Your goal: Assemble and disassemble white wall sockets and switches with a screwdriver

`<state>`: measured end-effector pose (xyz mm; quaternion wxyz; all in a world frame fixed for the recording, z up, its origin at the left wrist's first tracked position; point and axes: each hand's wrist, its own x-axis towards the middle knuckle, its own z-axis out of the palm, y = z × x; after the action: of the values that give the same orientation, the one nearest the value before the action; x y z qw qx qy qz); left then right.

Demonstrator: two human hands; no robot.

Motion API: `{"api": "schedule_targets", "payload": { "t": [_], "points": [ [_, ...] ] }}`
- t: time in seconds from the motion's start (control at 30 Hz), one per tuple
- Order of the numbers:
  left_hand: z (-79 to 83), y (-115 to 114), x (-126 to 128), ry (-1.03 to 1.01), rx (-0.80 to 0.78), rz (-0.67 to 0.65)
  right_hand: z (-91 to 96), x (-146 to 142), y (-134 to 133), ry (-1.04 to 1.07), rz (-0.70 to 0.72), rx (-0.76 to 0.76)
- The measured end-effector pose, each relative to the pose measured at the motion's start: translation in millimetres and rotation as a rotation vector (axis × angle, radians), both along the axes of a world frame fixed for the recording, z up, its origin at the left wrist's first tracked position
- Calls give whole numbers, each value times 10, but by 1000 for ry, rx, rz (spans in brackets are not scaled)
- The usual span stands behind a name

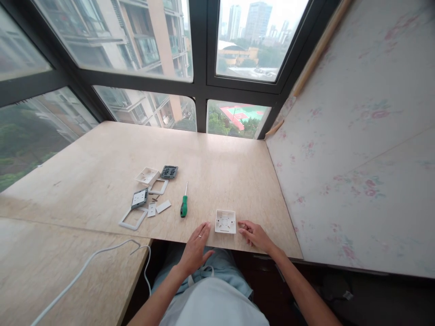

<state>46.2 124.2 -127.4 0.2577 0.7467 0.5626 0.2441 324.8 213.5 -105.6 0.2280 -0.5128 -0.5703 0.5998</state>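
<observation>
A white square wall-switch back box (219, 222) lies with its hollow side up near the table's front edge. My left hand (197, 248) is just left of it, fingers stretched out and thumb apart, holding nothing. On the other side, close to the box's right wall, is my right hand (254, 235), its fingers loosely bent and apart with nothing visible in them. A screwdriver (184, 207) with a green and black handle lies beyond my left hand, tip pointing away from me.
Left of the screwdriver lie a second white back box (147, 175), a dark socket module (169, 172), a white-faced module (139, 198), two frames (133, 225), small white plates (163, 207) and screws (155, 198). A white cable (91, 258) crosses the lower left. Windows and a papered wall (340, 181) border the tabletop.
</observation>
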Motion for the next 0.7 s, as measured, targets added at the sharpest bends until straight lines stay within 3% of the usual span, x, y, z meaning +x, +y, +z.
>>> {"api": "schedule_targets", "payload": {
  "t": [0.13, 0.27, 0.37, 0.7],
  "points": [
    [62, 29, -57, -201, -66, 17, -51, -35, 50, -25, -55, -30],
    [126, 63, -77, -450, -154, 225, -76, -74, 70, -25, -94, -32],
    [152, 86, -64, -516, -189, 330, -87, -90, 64, -24, -119, -36],
    [140, 155, -221, -722, -335, 346, -61, -97, 77, -32, -126, -76]
  ]
}}
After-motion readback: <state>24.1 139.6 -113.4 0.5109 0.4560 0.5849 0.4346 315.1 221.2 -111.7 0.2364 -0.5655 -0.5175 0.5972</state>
